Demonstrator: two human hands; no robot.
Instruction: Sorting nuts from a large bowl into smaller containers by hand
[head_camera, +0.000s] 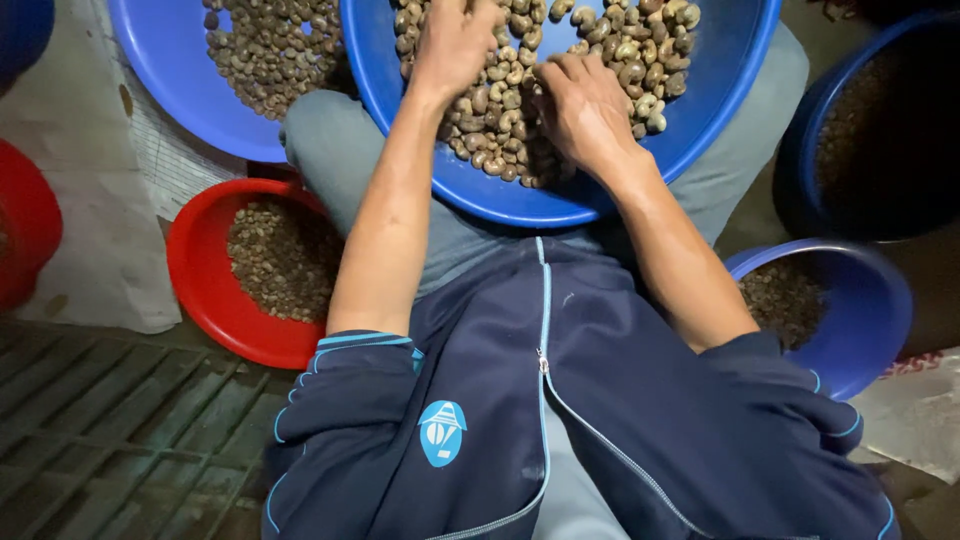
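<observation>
Both hands down in the cashew pile, top centre blue basin (720, 90) on lap — left hand (455, 45) and right hand (580, 110) apart, fingers buried in cashews (500, 120); grip can't tell.

Left hand (455, 45) fingertips cut off by top edge; right bowls (850, 300) blurred
</observation>
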